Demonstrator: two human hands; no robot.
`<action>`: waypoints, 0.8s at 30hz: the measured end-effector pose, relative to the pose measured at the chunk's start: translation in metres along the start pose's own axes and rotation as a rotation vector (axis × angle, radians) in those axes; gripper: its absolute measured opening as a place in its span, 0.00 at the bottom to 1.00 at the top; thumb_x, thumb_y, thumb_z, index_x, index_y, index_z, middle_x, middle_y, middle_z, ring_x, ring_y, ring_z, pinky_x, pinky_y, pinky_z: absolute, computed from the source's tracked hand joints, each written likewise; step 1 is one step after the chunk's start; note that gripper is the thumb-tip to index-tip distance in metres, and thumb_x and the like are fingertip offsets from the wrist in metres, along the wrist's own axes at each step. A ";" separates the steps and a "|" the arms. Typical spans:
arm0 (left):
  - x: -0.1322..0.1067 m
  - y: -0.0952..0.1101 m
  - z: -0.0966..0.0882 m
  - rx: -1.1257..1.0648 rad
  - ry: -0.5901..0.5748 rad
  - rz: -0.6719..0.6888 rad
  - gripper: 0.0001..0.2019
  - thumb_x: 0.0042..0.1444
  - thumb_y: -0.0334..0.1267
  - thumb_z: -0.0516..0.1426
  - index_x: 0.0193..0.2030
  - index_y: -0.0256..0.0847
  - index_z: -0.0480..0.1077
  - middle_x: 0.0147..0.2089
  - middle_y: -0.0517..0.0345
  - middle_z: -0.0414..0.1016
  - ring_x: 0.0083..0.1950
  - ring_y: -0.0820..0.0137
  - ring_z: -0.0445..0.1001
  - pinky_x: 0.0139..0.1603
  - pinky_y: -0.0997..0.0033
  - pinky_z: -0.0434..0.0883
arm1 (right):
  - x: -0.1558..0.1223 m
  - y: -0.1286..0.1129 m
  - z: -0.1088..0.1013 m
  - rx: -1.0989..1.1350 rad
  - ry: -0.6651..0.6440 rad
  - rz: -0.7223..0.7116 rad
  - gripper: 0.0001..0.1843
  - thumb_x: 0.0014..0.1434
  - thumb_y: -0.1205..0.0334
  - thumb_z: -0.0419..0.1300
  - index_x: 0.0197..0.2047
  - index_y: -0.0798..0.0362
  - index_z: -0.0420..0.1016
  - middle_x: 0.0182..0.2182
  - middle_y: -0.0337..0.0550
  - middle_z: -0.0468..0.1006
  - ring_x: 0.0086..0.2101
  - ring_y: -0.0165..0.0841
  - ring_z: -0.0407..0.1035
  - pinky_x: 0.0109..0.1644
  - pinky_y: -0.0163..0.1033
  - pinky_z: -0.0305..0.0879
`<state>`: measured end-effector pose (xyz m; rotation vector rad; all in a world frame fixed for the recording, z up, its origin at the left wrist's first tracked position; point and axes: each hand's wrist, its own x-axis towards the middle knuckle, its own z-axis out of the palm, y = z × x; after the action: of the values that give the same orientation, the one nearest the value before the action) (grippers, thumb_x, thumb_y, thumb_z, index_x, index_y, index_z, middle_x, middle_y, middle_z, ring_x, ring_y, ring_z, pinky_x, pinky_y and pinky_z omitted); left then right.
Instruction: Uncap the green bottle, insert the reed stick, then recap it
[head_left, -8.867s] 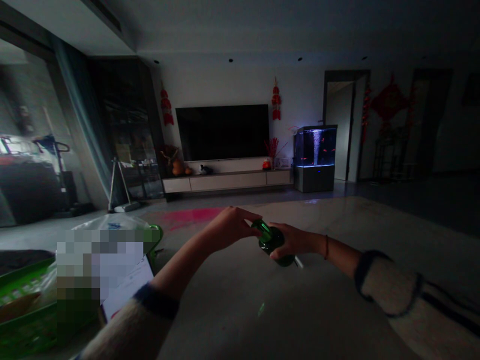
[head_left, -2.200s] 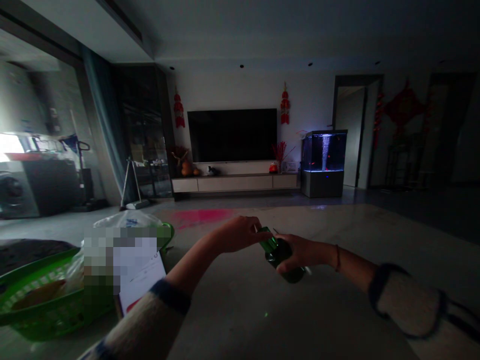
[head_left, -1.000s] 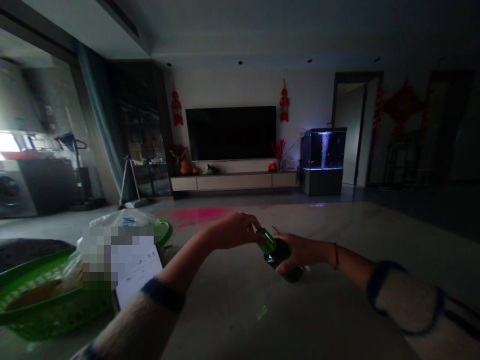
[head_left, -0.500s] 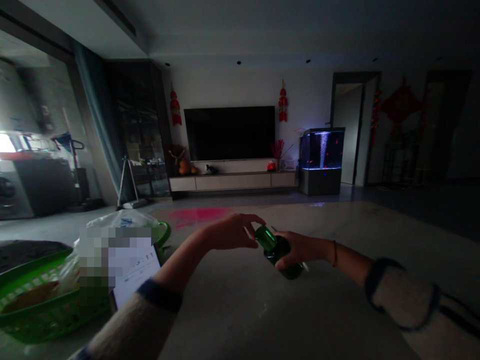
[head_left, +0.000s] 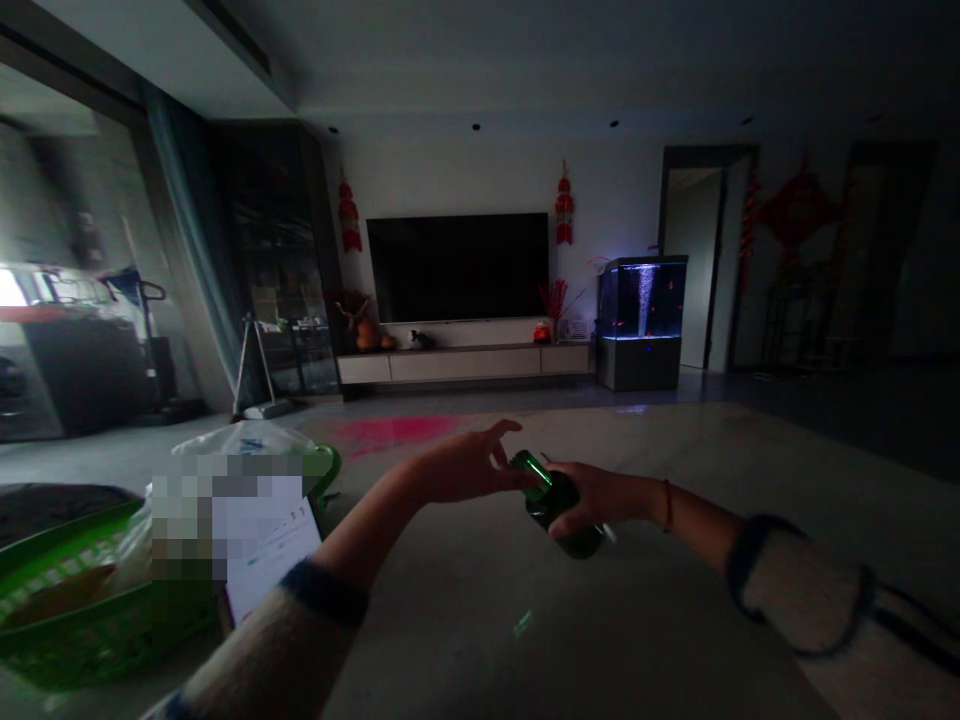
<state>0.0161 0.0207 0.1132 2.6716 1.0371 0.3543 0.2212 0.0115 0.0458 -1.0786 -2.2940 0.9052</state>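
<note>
Bottle (head_left: 553, 497) gripped in the right hand (head_left: 600, 490), cap (head_left: 531, 472) apparently seated at its end.
From the head view, the Bottle is seen tilted between the hands, its capped end turned toward the left hand (head_left: 465, 465); whether its base touches the glossy surface (head_left: 465, 620) below the hands cannot be told. The body is wrapped by the right hand's thumb and fingers. The left hand is spread, its index finger lifted clear of the cap, its thumb against or just beside it; no pinch is seen. As judged, the Bottle is already secured and the cap is on; whether it is tight or loose, and so what is left, cannot be told. Well left of the left hand, a green basket (head_left: 82, 635) and a lit screen (head_left: 274, 555) are seen.
</note>
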 end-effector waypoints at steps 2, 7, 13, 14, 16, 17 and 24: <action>0.000 -0.004 -0.001 -0.032 -0.011 0.024 0.37 0.42 0.52 0.58 0.57 0.42 0.50 0.39 0.54 0.71 0.33 0.73 0.70 0.33 0.74 0.64 | -0.001 -0.001 0.000 -0.012 0.006 0.001 0.28 0.39 0.57 0.64 0.44 0.57 0.63 0.36 0.42 0.68 0.37 0.32 0.63 0.39 0.35 0.60; 0.002 -0.012 -0.003 -0.073 -0.064 0.121 0.22 0.45 0.45 0.57 0.47 0.40 0.62 0.37 0.55 0.71 0.32 0.73 0.70 0.32 0.74 0.65 | 0.000 0.000 0.000 -0.037 0.011 -0.007 0.30 0.38 0.57 0.65 0.44 0.56 0.63 0.37 0.43 0.68 0.37 0.33 0.63 0.39 0.36 0.60; 0.004 -0.008 -0.002 0.036 0.000 0.032 0.22 0.45 0.54 0.55 0.39 0.38 0.67 0.33 0.56 0.72 0.31 0.72 0.69 0.29 0.74 0.63 | 0.000 0.001 0.002 -0.027 -0.009 -0.017 0.32 0.38 0.56 0.65 0.46 0.57 0.62 0.37 0.42 0.69 0.38 0.33 0.64 0.41 0.37 0.60; 0.004 -0.007 -0.002 0.048 0.005 0.019 0.23 0.44 0.56 0.54 0.38 0.37 0.67 0.33 0.56 0.72 0.31 0.72 0.69 0.29 0.74 0.63 | 0.000 0.001 0.002 -0.021 -0.011 -0.014 0.32 0.38 0.56 0.65 0.46 0.57 0.62 0.37 0.43 0.69 0.38 0.33 0.64 0.41 0.37 0.61; 0.003 -0.007 -0.003 0.049 0.004 0.004 0.25 0.42 0.57 0.55 0.39 0.37 0.67 0.34 0.55 0.72 0.31 0.72 0.69 0.30 0.73 0.63 | 0.000 0.001 0.002 -0.010 -0.014 -0.006 0.31 0.38 0.56 0.65 0.46 0.56 0.62 0.37 0.43 0.69 0.38 0.33 0.64 0.41 0.37 0.61; 0.003 -0.007 -0.003 0.036 0.000 -0.001 0.26 0.41 0.57 0.56 0.41 0.38 0.66 0.34 0.55 0.72 0.31 0.72 0.69 0.30 0.72 0.63 | 0.000 0.001 0.002 -0.006 -0.012 -0.001 0.31 0.38 0.57 0.65 0.46 0.56 0.62 0.37 0.43 0.69 0.38 0.33 0.64 0.41 0.37 0.61; 0.001 -0.012 -0.005 -0.139 -0.088 0.074 0.34 0.40 0.44 0.61 0.55 0.45 0.56 0.40 0.55 0.71 0.34 0.72 0.71 0.33 0.72 0.66 | 0.000 0.000 0.001 0.004 -0.017 -0.004 0.30 0.38 0.56 0.65 0.45 0.57 0.63 0.37 0.44 0.69 0.38 0.33 0.64 0.40 0.36 0.61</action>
<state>0.0077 0.0303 0.1141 2.5807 0.8573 0.3076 0.2207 0.0112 0.0451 -1.0681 -2.3063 0.9210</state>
